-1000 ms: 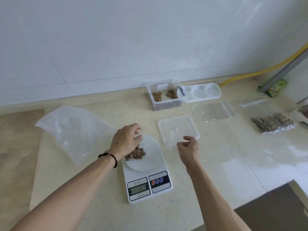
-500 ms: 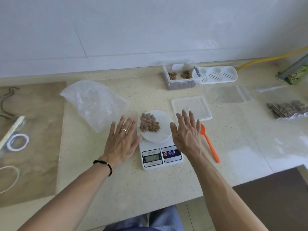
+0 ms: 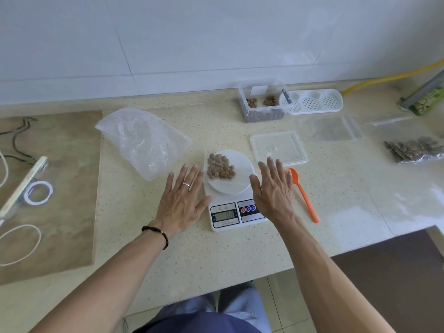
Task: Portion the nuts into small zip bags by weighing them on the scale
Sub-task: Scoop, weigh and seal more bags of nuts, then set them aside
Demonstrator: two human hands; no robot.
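We see a speckled cream tabletop [image 3: 240, 255] running below a white wall, with a brown board [image 3: 52, 188] lying on its left part. A crumpled clear plastic bag [image 3: 144, 140] sits left of centre. The white kitchen scale [image 3: 234, 200] stands in the middle, its long axis running from us toward the wall, the display [image 3: 224, 214] at the near end and the round platform [image 3: 230, 174] at the far end. A heap of brown nuts [image 3: 219, 167] lies on the far-left part of that platform.

Our left hand [image 3: 182, 200] lies flat and spread, palm down, holding nothing, just beside the scale's left edge, thumb touching or nearly touching it; the nuts lie just beyond and to the right of its fingertips. Our right hand [image 3: 274, 191] is likewise spread wide and empty, covering the scale's right edge, with the nuts off to its left.

Beyond the right hand lies a clear lid [image 3: 278, 146], and further back a clear container [image 3: 263, 104] holding more nuts. An orange spoon [image 3: 304, 195] lies just right of the right hand, bowl pointing away from us. An empty zip bag [image 3: 331, 128] lies flat at the right, and a filled zip bag [image 3: 413, 149] of nuts rests near the right edge.
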